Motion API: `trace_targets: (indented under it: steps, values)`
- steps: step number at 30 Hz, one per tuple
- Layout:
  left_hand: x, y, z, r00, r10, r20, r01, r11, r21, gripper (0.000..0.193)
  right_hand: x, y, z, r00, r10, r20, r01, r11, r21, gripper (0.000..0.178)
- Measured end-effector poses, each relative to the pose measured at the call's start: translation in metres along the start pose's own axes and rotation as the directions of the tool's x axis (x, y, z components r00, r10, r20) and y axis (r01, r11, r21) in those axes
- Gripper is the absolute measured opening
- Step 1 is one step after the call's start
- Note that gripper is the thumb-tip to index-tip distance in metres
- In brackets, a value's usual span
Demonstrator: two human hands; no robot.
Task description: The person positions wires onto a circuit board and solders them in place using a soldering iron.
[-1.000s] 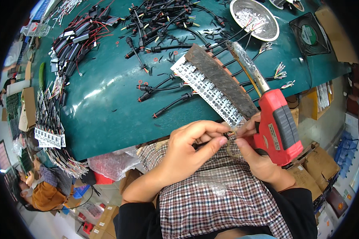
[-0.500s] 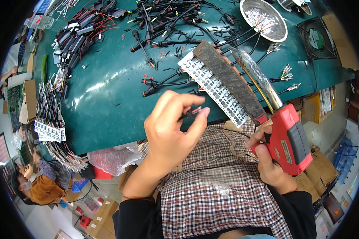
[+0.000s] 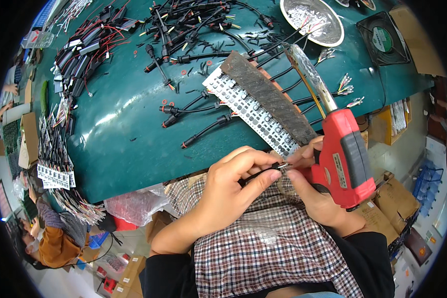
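Left hand and right hand, together again at a black cable.
Head view: apart a blink ago, they meet low in the middle of the frame. Left pinches the cable; right, also holding a red gun, is at its tip. Both seem busy on it.

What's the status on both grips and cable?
Left grip pinched on black cable. Right grip around red tool, close to cable's tip. White board just beyond, dark bar along it; tool may crowd right grip.
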State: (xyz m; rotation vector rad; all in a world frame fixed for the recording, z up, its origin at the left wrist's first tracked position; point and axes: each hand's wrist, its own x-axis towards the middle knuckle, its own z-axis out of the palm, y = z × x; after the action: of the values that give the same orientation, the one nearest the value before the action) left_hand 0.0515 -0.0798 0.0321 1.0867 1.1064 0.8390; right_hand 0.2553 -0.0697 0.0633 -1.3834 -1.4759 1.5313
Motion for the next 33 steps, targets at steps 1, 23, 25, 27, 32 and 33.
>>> trace_targets:
  steps: [1,23,25,27,32,33]
  values:
    - [0.000,-0.002,0.001,1.000,0.026,-0.008,-0.026,1.000,-0.009,0.020,0.001,0.001,0.001,1.000,0.001,-0.003,-0.001,1.000,-0.003,0.040]
    - [-0.012,-0.005,0.016,0.909,0.378,-0.174,-0.310,0.895,0.322,0.025,0.000,-0.002,0.004,0.986,-0.167,-0.009,0.165,0.980,-0.110,0.030]
    - [-0.009,-0.004,0.016,0.907,0.362,-0.213,-0.287,0.904,0.316,0.025,0.000,-0.001,0.004,0.990,-0.140,0.026,0.141,0.988,-0.058,0.030]
    - [-0.005,-0.004,0.013,0.904,0.347,-0.251,-0.265,0.914,0.308,0.024,-0.003,0.001,0.006,0.994,-0.109,0.015,0.110,0.992,-0.056,0.031]
    - [-0.003,-0.009,0.012,0.887,0.389,-0.249,-0.276,0.878,0.390,0.023,-0.001,-0.002,0.010,0.999,0.007,-0.043,-0.006,1.000,0.025,0.033]
    - [-0.001,-0.010,0.013,0.867,0.431,-0.251,-0.308,0.859,0.409,0.024,0.001,-0.001,0.011,0.997,-0.036,-0.071,0.037,0.999,0.013,0.033]
